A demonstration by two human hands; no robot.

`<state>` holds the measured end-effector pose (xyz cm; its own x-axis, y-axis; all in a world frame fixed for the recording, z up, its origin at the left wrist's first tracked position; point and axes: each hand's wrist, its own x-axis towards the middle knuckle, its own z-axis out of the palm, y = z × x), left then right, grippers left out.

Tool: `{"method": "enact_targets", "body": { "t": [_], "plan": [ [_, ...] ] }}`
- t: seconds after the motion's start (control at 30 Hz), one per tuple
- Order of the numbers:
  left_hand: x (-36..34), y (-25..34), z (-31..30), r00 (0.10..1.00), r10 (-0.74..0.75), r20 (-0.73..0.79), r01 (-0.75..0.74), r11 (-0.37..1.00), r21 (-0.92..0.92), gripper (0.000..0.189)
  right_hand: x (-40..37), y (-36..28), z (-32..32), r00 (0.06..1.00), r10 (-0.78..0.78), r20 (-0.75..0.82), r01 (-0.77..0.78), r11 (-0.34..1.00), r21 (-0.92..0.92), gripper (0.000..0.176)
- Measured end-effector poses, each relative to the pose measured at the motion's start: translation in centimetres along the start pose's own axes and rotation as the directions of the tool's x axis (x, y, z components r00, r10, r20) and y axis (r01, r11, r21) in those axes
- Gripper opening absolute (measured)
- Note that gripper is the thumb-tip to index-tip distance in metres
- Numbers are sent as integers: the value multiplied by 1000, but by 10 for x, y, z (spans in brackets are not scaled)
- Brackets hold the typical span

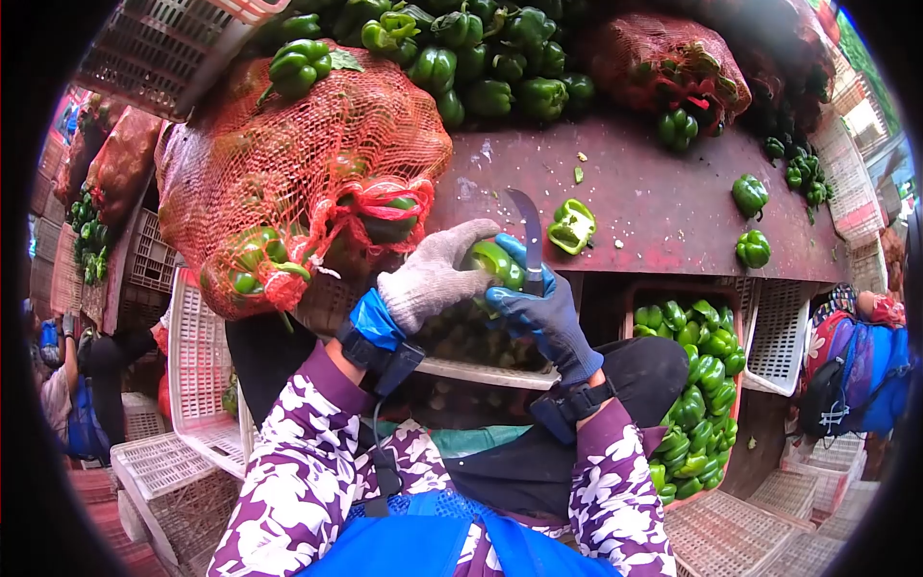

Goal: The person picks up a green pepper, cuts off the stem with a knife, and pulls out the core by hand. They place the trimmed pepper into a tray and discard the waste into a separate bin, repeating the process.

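My left hand (437, 274), in a pale knit glove, is closed around a green bell pepper (495, 262) in front of my chest. In my blue-gloved right hand (550, 319) is a curved knife (530, 226), its blade pointing up and away from me. The right fingers also touch the pepper's right side; the knife handle is mostly hidden in the glove. Just beyond the knife, a cut pepper (573, 227) lies on the reddish table (500, 173) with its pale inside showing. Close to my left hand stands a red mesh sack (317, 135) of peppers, its mouth gathered.
Loose green peppers (490, 58) are heaped at the table's back, near another mesh sack (668, 62). A crate of peppers (694, 404) sits to my right, and a white crate (202, 356) to my left. People are at both sides, one with a blue garment (870, 375).
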<state>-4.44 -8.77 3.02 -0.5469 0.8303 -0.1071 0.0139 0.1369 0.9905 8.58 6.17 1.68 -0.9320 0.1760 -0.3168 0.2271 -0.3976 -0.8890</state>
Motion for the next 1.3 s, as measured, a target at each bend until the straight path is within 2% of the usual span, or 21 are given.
{"method": "enact_targets", "body": {
  "t": [0.17, 0.23, 0.27, 0.43, 0.53, 0.57, 0.6, 0.63, 0.7, 0.73, 0.8, 0.83, 0.93, 1.03, 1.13, 1.23, 1.3],
  "plan": [
    [1, 10, 12, 989, 119, -87, -81, 932, 353, 60, -1, 4, -5, 994, -106, -22, 108, 992, 70, 64],
    [-2, 19, 18, 983, 148, -109, -85, 893, 443, 59, -5, 4, -11, 998, -60, 3, 60, 998, 3, 64],
    [-3, 16, 19, 983, 151, -103, -98, 910, 403, 59, -8, 4, -15, 999, -35, 14, 36, 999, -31, 64],
    [-10, 31, 18, 994, 106, 0, -103, 968, 229, 57, -7, 0, -13, 993, -108, 43, 103, 988, 113, 62],
    [-10, 29, 12, 1000, -17, 26, 15, 997, 74, 53, -8, -1, -10, 998, -67, 0, 66, 995, 74, 51],
    [-7, 23, 9, 999, 31, 44, -33, 998, 48, 49, -9, -5, -12, 1000, -6, -9, 6, 1000, 30, 48],
    [-8, 21, 11, 1000, -4, 6, 4, 998, 58, 46, -10, -6, -13, 998, 55, -21, -55, 998, -11, 45],
    [-10, 19, 15, 998, -43, -34, 46, 997, 66, 44, -9, -1, -12, 1000, 29, -7, -28, 998, 47, 38],
    [-10, 12, 21, 991, -91, -98, 99, 992, 79, 36, -13, -5, -8, 998, 51, -40, -50, 998, 34, 36],
    [-11, 10, 23, 988, -107, -113, 110, 994, 25, 35, -16, -8, -5, 996, 61, -58, -60, 998, 25, 35],
    [-12, 10, 28, 982, -140, -129, 130, 988, -79, 33, -20, -13, -1, 997, 51, -64, -52, 999, -7, 37],
    [-12, 7, 29, 986, -94, -141, 81, 992, -94, 30, -22, -14, 0, 997, 44, -68, -46, 999, -23, 38],
    [-7, -5, 31, 979, -23, -201, 25, 1000, 7, 30, -22, -11, 0, 999, -9, -41, 9, 1000, 0, 43],
    [-11, -2, 41, 962, 16, -272, -16, 1000, 4, 31, -21, -11, -6, 1000, -29, -9, 28, 998, -61, 46],
    [-15, 12, 44, 971, -41, -236, 33, 999, -38, 31, -23, -18, -5, 998, -63, 22, 62, 998, 25, 43],
    [-22, 38, 45, 989, -88, -119, 56, 968, -245, 32, -24, -17, -10, 996, -58, 72, 56, 998, 29, 47],
    [-30, 46, 44, 994, -62, -89, 37, 965, -259, 33, -26, -19, -10, 996, -42, 85, 37, 998, 56, 49]
  ]
}}
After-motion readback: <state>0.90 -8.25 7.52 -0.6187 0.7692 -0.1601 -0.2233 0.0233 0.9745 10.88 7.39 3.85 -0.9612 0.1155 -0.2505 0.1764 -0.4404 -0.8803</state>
